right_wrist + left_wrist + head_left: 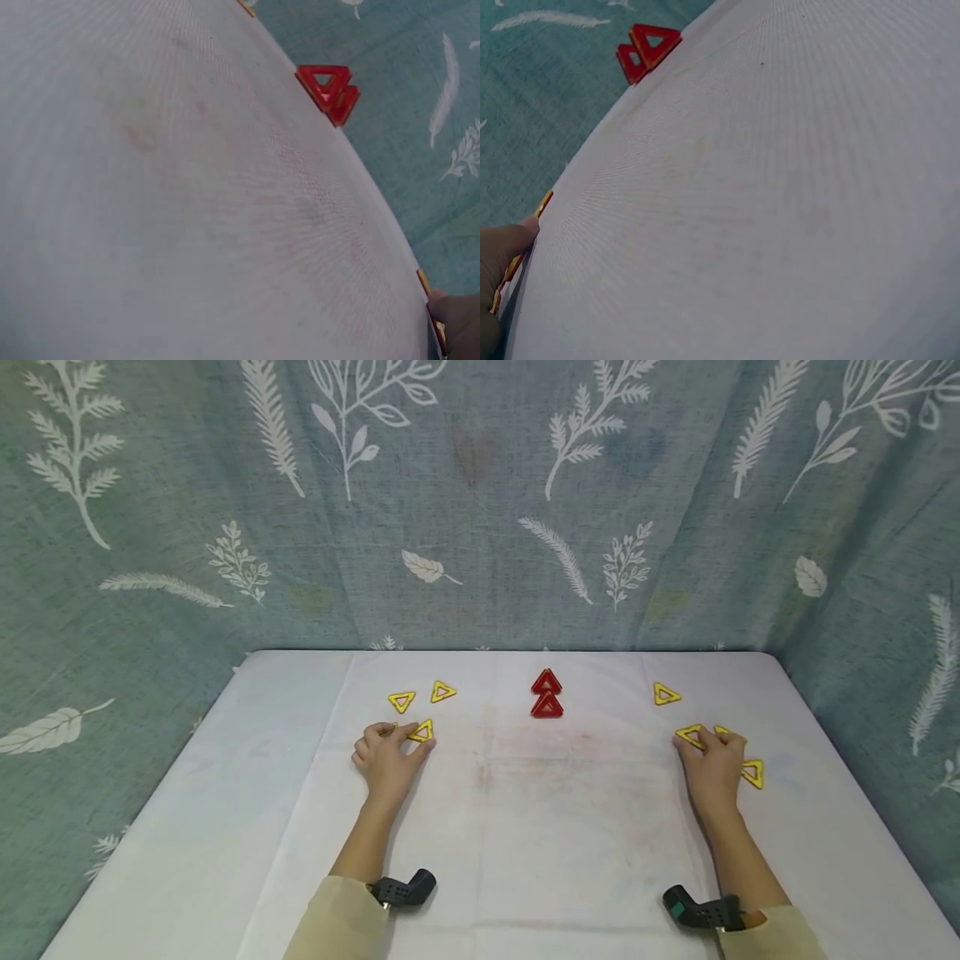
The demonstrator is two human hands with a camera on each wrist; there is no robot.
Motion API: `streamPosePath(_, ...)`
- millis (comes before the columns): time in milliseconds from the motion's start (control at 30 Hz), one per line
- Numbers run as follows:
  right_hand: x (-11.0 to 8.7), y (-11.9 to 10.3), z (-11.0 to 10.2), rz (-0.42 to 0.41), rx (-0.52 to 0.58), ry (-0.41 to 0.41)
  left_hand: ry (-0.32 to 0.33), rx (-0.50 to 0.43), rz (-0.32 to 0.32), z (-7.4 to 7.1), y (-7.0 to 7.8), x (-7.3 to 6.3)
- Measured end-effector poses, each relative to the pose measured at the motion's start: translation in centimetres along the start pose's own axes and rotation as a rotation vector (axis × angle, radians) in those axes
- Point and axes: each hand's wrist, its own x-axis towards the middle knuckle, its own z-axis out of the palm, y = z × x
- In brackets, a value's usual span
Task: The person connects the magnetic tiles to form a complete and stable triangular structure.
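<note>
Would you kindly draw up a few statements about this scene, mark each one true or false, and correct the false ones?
1. The left hand touches a yellow triangle. True.
2. The right hand touches a red triangle. False: it touches a different yellow triangle.
3. Two red triangles lie farther from the person than both hands. True.
4. The curtain behind the table is plain red. False: it is blue-green with white leaf prints.
5. A black device is worn at the left wrist. True.
6. The table is covered in black cloth. False: it has a white cloth.
</note>
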Motion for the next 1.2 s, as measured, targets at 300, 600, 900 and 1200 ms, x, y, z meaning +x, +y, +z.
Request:
streamPosePath(300,-0.2,-0.3,0.4,0.007,-0.046,0.001,0.0,0.046,0.026,0.0,0.2,-0.1)
streamPosePath(600,-0.8,-0.5,0.2,-0.096,-0.028,-0.091,-0.036,0.054,0.089,-0.3,0.6,-0.7)
streamPosePath(900,-1.3,-0.7,0.3,-0.232,-0.072,-0.153,-0.11,0.038,0.165,0.0,1.1,-1.7)
streamPosePath(1200,-2.1,-1.0,1.0,-0.293,-0.039,-0.205,-0.152,0.016,0.193,0.5,2.0,-2.8)
